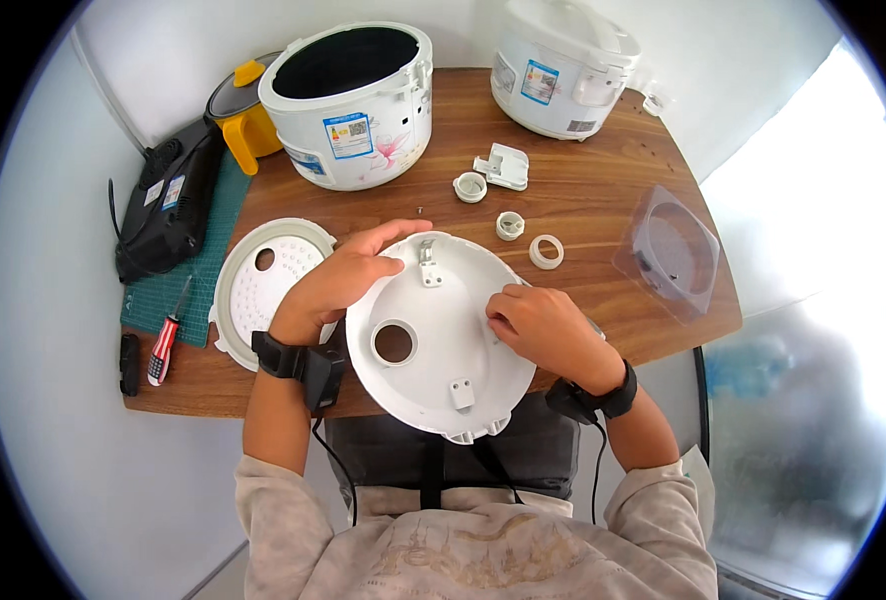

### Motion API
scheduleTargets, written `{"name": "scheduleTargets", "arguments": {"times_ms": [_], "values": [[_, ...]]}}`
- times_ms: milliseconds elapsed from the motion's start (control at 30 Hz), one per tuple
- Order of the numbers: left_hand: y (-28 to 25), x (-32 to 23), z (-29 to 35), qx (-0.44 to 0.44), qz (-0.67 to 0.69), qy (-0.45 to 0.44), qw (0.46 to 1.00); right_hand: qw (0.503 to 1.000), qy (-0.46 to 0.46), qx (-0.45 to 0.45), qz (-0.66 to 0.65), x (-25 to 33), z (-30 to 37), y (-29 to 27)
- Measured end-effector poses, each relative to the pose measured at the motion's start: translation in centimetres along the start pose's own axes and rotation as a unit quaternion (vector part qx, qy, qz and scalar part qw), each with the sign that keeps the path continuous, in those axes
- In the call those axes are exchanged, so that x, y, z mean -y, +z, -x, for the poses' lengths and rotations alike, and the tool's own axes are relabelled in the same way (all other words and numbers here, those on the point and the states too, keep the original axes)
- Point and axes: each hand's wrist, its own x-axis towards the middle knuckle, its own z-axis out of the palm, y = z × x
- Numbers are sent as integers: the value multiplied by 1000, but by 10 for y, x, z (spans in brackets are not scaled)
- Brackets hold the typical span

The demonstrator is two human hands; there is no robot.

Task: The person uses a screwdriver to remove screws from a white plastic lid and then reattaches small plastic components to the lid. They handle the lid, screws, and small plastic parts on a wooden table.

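At the wooden table point(593, 200), left hand point(353, 270) grips a white lid point(448, 325); right hand point(548, 325) curls, grip unclear.

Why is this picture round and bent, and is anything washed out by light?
Head view: fisheye, with black corners and straight edges bending toward the rim; head view: the surface at right glares almost white; head view: the white round shell keeps visible detail and soft shading.

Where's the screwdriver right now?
Head view, left side: screwdriver lies partly on the green mat, between a small black object and the perforated white disc.
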Motion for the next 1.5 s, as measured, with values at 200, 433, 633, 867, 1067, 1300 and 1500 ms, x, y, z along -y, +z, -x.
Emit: {"name": "scheduleTargets", "arguments": {"times_ms": [200,433,633,867,1067,1300,1500], "values": [[2,7,-3,-32,87,30,995,999,1,-34,9,-1,-7,-5],[14,16,1,-42,156,57,985,996,-6,-45,-83,13,-36,-34],[23,24,-2,-40,179,71,980,991,-17,-15,-134,20,-64,-42],[22,25,-1,-33,176,64,982,993,-22,5,-115,19,-72,-31],[21,26,1,-47,134,76,987,993,-72,1,-89,21,-75,-24],[21,28,0,-53,114,80,989,992,-76,-25,-94,25,-74,-18],[21,25,2,-50,113,93,988,988,-120,-92,30,19,-65,-16]]}}
